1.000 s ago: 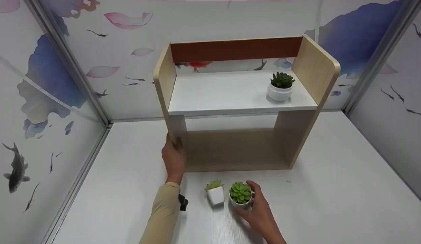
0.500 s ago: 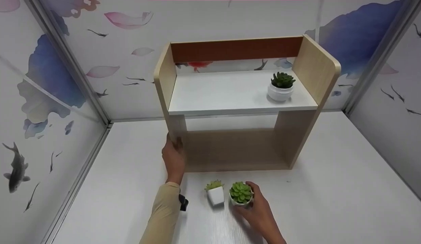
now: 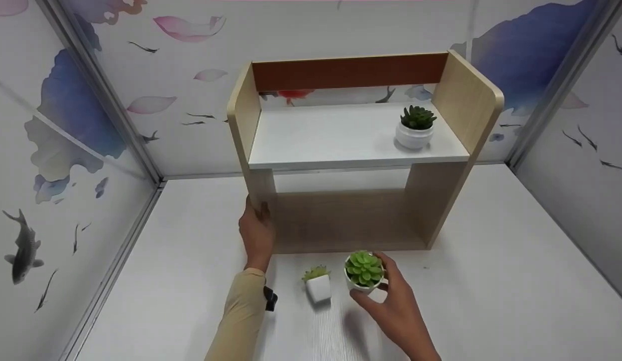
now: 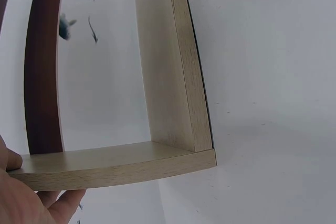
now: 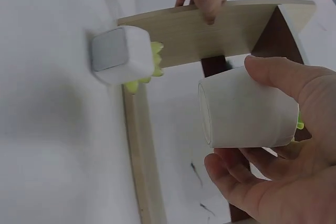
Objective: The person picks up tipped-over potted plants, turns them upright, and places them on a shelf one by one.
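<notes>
My left hand (image 3: 257, 233) grips the left side panel of a wooden shelf (image 3: 351, 223), thumb on the inner face and fingers outside, as the left wrist view shows. Between the thumb and fingers of my right hand (image 3: 398, 306) is a potted succulent (image 3: 364, 269) with bright green leaves. Its round white pot (image 5: 247, 108) is raised off the table, with a shadow below. To its left a second succulent in a squarish white pot (image 3: 319, 289) lies tipped over, leaves toward the shelf.
A dark green succulent in a round white pot (image 3: 414, 128) stands at the right end of the white upper board (image 3: 331, 135). The white table (image 3: 511, 281) is enclosed by printed panels (image 3: 200, 140) at the back and both sides.
My right hand has lifted the bright green succulent off the table and moved it slightly right and toward the shelf. My left hand and the tipped pot have stayed put.
</notes>
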